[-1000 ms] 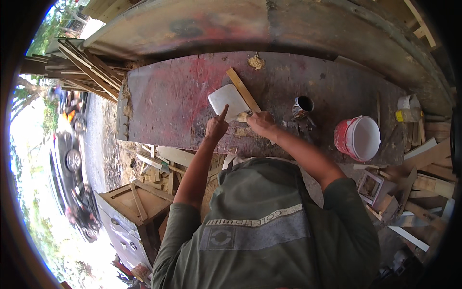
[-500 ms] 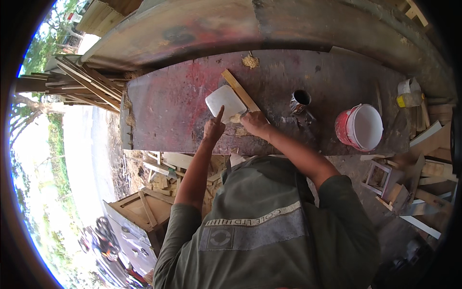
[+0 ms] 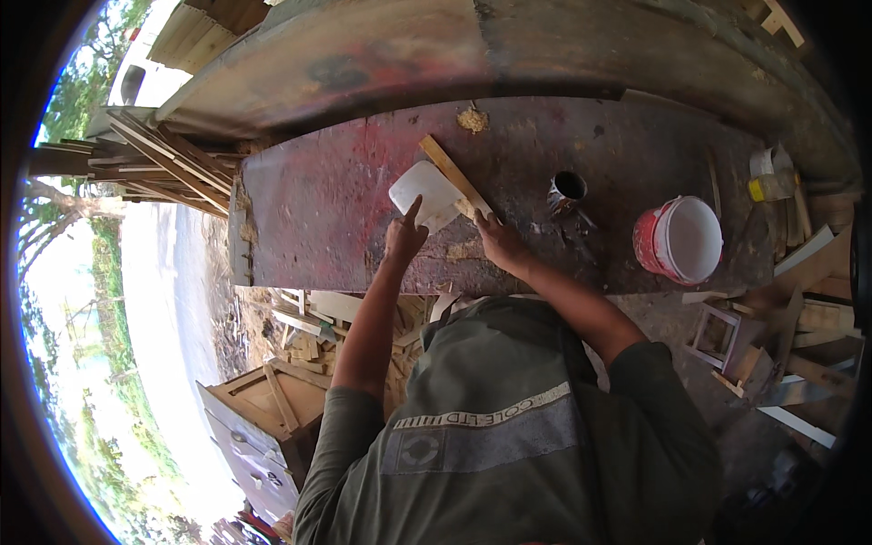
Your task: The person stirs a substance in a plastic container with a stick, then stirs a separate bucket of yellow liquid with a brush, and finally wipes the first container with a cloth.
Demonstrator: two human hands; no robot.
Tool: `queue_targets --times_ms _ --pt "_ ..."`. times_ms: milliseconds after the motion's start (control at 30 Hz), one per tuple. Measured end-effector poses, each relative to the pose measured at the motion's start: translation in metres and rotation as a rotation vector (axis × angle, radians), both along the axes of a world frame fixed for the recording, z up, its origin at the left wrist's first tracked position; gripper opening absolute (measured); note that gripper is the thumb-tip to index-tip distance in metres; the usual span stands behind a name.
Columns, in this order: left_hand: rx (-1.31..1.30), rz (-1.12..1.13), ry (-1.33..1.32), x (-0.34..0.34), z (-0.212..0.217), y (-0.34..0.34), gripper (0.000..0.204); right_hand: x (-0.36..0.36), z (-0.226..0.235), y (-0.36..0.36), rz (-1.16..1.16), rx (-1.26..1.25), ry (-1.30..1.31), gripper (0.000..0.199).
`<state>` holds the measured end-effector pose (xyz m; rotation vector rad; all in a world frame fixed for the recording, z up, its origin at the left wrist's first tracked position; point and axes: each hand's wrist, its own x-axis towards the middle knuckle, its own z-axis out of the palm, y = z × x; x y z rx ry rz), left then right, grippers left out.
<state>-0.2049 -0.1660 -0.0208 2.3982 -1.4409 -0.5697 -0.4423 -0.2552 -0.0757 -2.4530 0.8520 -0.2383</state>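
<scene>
A white, rounded-square plastic piece (image 3: 427, 184) lies tilted over the middle of the workbench, with yellowish smears at its near right corner. My left hand (image 3: 406, 240) grips its near edge, index finger stretched across its surface and the other fingers curled. Just to the right, my right hand (image 3: 502, 243) is closed on a small tan stick-like tool (image 3: 466, 209), its tip by the smeared corner; most of its shape is hidden by the fingers. A yellowish wooden strip (image 3: 447, 165) slants behind the plastic piece, its near end close to my right fingertips.
The stained workbench (image 3: 309, 209) also bears a dark paint-smeared can (image 3: 568, 188), a red-and-white bucket (image 3: 649, 241) and a heap of tan paste (image 3: 472, 119). A clear container (image 3: 772, 182) stands at the right end. Timber offcuts (image 3: 327, 318) lie below the bench.
My right hand has drawn a little right and toward me, and the tan tool shows more plainly. My left hand and the plastic piece have barely moved.
</scene>
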Motion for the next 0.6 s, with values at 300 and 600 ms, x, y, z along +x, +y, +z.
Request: queue_targets --times_ms 300,600 --pt "-0.071 0.189 0.236 0.006 0.008 -0.006 0.072 0.012 0.002 0.019 -0.033 0.172 -0.014 0.063" --pt "-0.089 0.21 0.336 0.017 0.018 -0.013 0.066 0.032 0.018 0.002 -0.081 0.193 -0.002 0.056"
